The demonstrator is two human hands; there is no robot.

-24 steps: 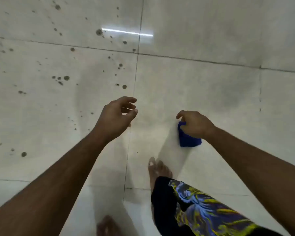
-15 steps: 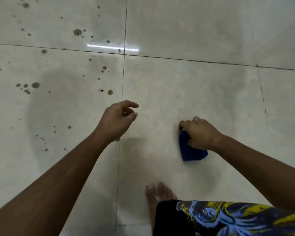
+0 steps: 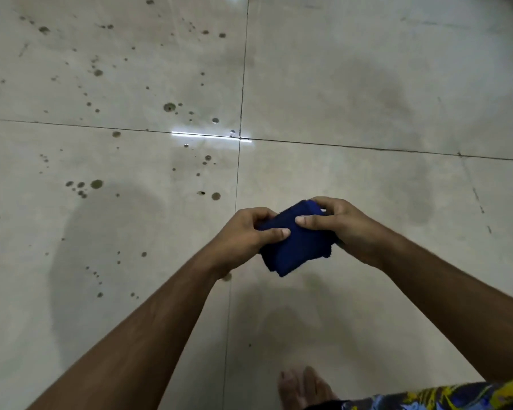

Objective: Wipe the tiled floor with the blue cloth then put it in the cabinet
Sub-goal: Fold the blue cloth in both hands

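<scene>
While held above floor [image 3: 367, 84], cloth [image 3: 296, 247] is gripped at centre by both hands: left hand [image 3: 243, 235] closed on its left side, thumb on top; right hand [image 3: 341, 223] closed on its right side, thumb across top. Dark spots [image 3: 169, 107] scattered over left tiles. Bare foot [image 3: 302, 386] seen near, right of centre.

Two bare forearms reach in from the bottom edge, with no sleeves, watch or jewellery; the left hand [image 3: 243, 235] and right hand [image 3: 342, 224] are ungloved. A bare foot [image 3: 304, 387] shows at the bottom. Beside it, patterned clothing [image 3: 444, 398] in yellow, blue and black.
</scene>
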